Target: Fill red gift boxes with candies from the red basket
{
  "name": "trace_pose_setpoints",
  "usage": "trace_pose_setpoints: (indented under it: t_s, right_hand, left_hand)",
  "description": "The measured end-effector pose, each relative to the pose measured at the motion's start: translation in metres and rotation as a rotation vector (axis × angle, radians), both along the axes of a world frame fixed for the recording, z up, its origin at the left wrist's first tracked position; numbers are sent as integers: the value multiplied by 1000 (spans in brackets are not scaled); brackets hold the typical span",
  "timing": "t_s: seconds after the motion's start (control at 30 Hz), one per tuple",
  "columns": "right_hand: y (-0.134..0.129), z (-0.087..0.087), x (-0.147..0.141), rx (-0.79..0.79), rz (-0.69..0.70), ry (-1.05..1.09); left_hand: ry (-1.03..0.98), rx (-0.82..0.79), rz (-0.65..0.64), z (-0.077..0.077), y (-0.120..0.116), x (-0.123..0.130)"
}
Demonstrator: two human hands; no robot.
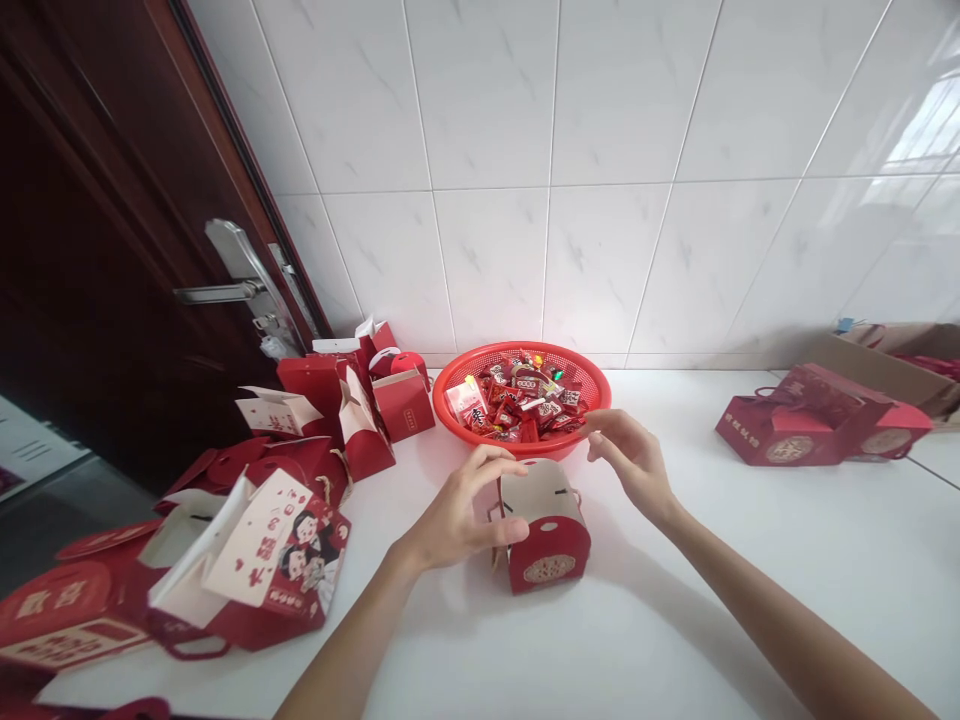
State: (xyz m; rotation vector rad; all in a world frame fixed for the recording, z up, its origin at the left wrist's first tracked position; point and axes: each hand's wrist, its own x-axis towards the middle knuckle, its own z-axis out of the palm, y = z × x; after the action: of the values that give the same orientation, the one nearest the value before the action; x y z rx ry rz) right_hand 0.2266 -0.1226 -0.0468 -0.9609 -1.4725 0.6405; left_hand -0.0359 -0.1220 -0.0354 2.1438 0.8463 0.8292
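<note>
A small red gift box [550, 545] with a round gold emblem stands on the white table, its top flaps raised and its pale inside showing. My left hand [472, 508] is at the box's left side, fingers curved and apart, with the thumb by the near flap. Just beyond the box, a red plastic basket [450, 375] holds a heap of wrapped candies [517, 400]. Over the basket's right front rim is my right hand [630, 455], thumb and fingertips close together. Whatever may be between those fingertips is too small to make out.
Several red and cream gift boxes [270, 560] crowd the left side, some with flaps up. More red boxes [795, 420] sit at the right, near a cardboard carton [915, 375]. A tiled wall [495, 270] rises behind the table; a dark door [97, 200] is at the left.
</note>
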Motion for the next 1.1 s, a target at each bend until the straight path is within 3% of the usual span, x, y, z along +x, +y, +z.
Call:
trace_pose_setpoints:
  t_s: [0.17,0.37,0.47,0.57,0.67,0.73,0.93,1.1]
  right_hand:
    - [38,18,-14,53,-89,-287]
    - [69,29,-27,-216,24,-773]
    - [76,36,-27,-300,64,-870]
    - [84,42,-29,-387,22,-953]
    - [94,45,-33,-480,-59,-1017]
    - [99,47,-36,-541,-52,-1053]
    - [106,49,-40,-687,50,-1133]
    - [110,46,-40,-661,51,-1156]
  left_hand:
    - [-44,77,-26,-3,1,1]
    - [-170,183,142,5,20,3]
    - [5,214,222,19,46,5]
    - [343,245,355,33,80,11]
    - [800,67,376,40,110,24]
    - [961,-60,328,39,125,36]
    - [1060,-154,321,28,142,58]
    - [978,-171,243,24,147,54]
